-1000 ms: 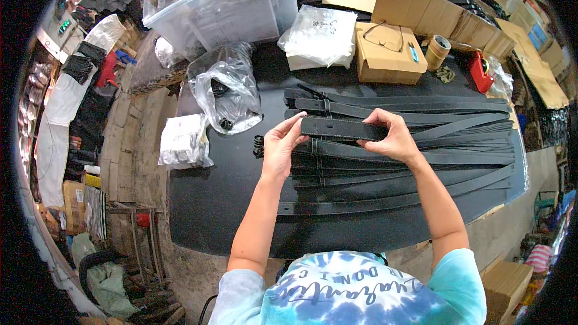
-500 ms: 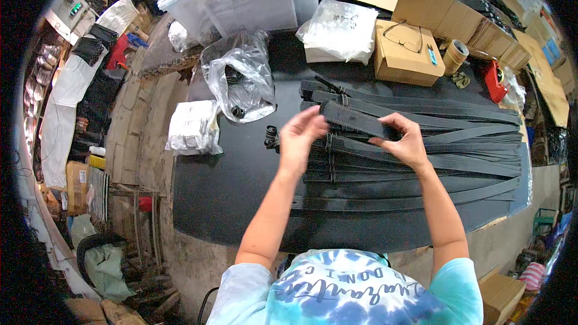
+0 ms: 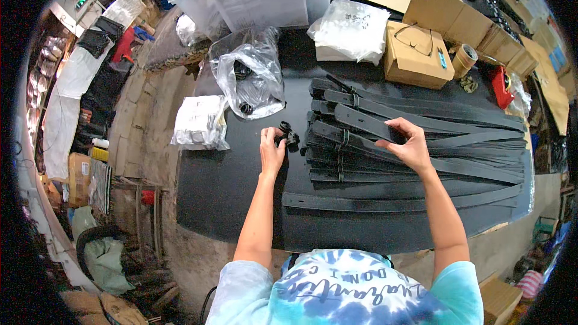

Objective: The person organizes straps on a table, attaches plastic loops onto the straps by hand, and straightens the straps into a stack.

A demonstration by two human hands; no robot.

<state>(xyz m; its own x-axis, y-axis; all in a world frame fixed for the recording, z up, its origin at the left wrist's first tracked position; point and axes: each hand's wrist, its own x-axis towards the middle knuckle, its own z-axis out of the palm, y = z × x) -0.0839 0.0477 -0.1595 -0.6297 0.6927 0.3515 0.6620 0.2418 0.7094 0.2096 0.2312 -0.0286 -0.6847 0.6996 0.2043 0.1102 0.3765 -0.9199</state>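
A black belt strap (image 3: 363, 121), with a row of stitching and a slot near its end, is pinched between the thumb and fingers of my right hand (image 3: 408, 144). Its end is raised over a fan of other black straps (image 3: 391, 165), several bundled with thin ties. My left hand (image 3: 273, 149) is at a small heap of black ring-like pieces (image 3: 290, 137) left of the straps. Its fingers are closed at the heap's edge; what they pinch is mostly hidden. One strap (image 3: 385, 202) lies apart, nearer to me.
A clear plastic bag (image 3: 256, 84) with black pieces and a white packet (image 3: 201, 123) lie at the left. Behind are a plastic bin (image 3: 259, 3), white bags (image 3: 350, 27), and a cardboard box (image 3: 415, 60) bearing glasses. A tape roll (image 3: 464, 60) and red tool (image 3: 501, 87) stand at right.
My left hand has moved from the strap's end, left and down to the small black pieces. My right hand still holds the strap. The whole view has shifted slightly.
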